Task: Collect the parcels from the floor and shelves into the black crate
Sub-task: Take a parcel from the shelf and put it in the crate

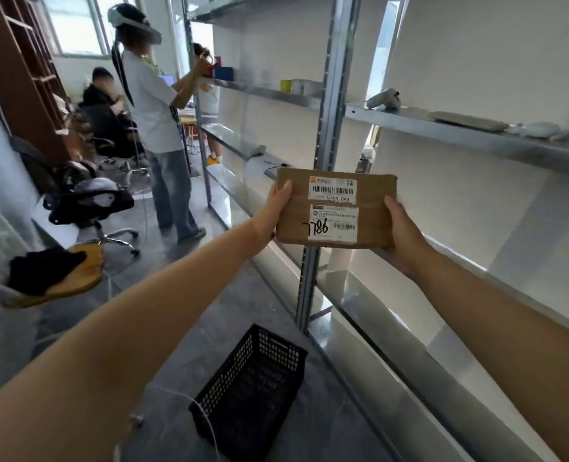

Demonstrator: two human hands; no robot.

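Both hands, left (271,213) & right (401,228), grip brown parcel (373,211) by its ends, above black crate (249,391) on floor.

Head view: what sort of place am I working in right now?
Likely a storeroom or parcel-sorting workroom: long metal shelves line the right side, the left hand and right hand hold a barcode-labelled cardboard parcel, and a black crate sits on the floor. The office chairs suggest a shared workspace.

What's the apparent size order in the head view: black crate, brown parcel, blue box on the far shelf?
1. black crate
2. brown parcel, held up nearer the camera
3. blue box, smallest, but farthest away, so its true size is unsure
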